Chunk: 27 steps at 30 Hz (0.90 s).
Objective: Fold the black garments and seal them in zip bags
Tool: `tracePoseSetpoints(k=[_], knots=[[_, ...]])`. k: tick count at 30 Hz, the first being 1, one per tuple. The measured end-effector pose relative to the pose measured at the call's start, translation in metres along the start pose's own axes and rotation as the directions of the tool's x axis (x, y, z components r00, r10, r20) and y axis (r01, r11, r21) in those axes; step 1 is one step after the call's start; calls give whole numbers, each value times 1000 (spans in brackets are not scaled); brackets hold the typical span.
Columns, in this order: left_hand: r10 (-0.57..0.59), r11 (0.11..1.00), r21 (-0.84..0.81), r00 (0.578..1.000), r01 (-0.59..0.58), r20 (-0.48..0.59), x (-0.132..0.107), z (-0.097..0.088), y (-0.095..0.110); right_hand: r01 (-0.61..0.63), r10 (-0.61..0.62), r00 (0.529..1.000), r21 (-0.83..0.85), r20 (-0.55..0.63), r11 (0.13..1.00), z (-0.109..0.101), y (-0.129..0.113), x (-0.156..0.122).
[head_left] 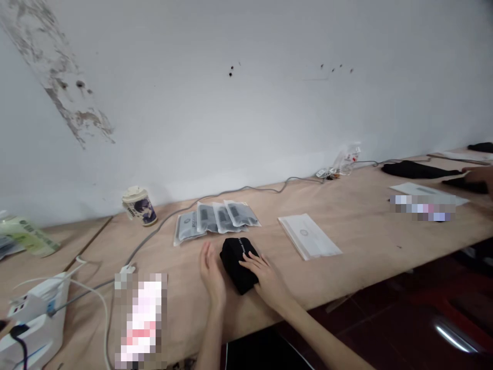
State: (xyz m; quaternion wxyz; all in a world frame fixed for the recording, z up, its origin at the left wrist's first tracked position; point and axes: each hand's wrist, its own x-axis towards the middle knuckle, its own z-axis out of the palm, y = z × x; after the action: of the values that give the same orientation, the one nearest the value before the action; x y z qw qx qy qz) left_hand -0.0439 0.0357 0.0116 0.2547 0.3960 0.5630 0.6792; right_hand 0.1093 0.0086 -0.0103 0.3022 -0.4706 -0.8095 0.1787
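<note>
Standing on edge, grip open and empty, the left hand (211, 275) is flanking the black folded cloth (235, 263) on the worktop (241, 313); the right hand (268, 281) is pressing flat on it, clasping nothing. It is looking soft and light: pinch across folds.

I see a black cloth (238, 267), a light-brown wood-grain desk (365, 226), grey packets (215, 218) with dark barcode patches, and a white cup (139, 206) with cartoon print.
</note>
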Motion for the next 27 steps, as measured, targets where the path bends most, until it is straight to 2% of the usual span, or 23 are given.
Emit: tracePoseSetpoints(k=[1, 2, 3, 5, 6, 7, 8, 9, 11, 12, 14, 15, 17, 18, 19, 21, 24, 26, 27], knots=[[138, 987, 80, 988, -143, 65, -1, -1, 7, 8, -7, 1000, -24, 19, 1000, 0, 1, 0], [256, 945, 154, 946, -287, 197, -1, 0, 12, 14, -12, 999, -45, 34, 999, 0, 2, -1], [323, 886, 209, 874, -414, 362, -1, 1, 15, 17, -14, 999, -62, 43, 998, 0, 2, -1], [299, 756, 284, 697, -590, 652, 0, 4, 13, 17, -13, 999, -85, 47, 996, -2, 1, -4], [245, 694, 317, 626, -646, 741, 1, 5, 9, 20, -16, 999, -84, 50, 996, -3, 1, -6], [190, 639, 349, 580, -686, 792, 0, 5, 3, 26, -22, 998, -72, 58, 997, -6, 0, -9], [147, 595, 381, 562, -707, 814, 0, 5, -3, 32, -29, 997, -44, 67, 999, -9, 1, -12], [122, 566, 415, 570, -712, 812, -2, 5, -8, 34, -35, 996, 5, 77, 999, -13, 2, -16], [104, 544, 473, 615, -693, 781, -7, 4, -15, 11, -25, 996, 161, 85, 987, -23, 6, -20], [103, 546, 495, 641, -676, 761, -9, 4, -17, -26, 11, 998, 252, 64, 967, -26, 10, -21], [115, 553, 519, 677, -652, 727, -14, 6, -17, -160, 186, 982, 398, -27, 903, -30, 19, -19], [125, 554, 520, 682, -650, 720, -17, 6, -16, -245, 308, 948, 441, -76, 863, -29, 23, -15], [145, 551, 515, 683, -656, 716, -19, 6, -16, -406, 516, 848, 475, -122, 781, -24, 30, -3], [153, 546, 513, 681, -663, 716, -20, 6, -15, -466, 571, 815, 470, -102, 750, -21, 33, 4], [159, 538, 511, 676, -670, 719, -20, 5, -15, -505, 589, 807, 460, -49, 730, -19, 35, 10], [148, 524, 512, 665, -681, 732, -15, 1, -12, -536, 550, 828, 450, 114, 714, -18, 37, 23], [43, 508, 511, 612, -694, 789, 1, -1, 6, -558, 424, 829, 496, 363, 665, -24, 33, 34], [-5, 471, 499, 564, -727, 826, 16, 1, 26, -554, 344, 825, 527, 447, 644, -29, 25, 37], [24, 431, 475, 536, -767, 844, 22, 4, 38, -534, 311, 835, 531, 454, 658, -31, 20, 38]])
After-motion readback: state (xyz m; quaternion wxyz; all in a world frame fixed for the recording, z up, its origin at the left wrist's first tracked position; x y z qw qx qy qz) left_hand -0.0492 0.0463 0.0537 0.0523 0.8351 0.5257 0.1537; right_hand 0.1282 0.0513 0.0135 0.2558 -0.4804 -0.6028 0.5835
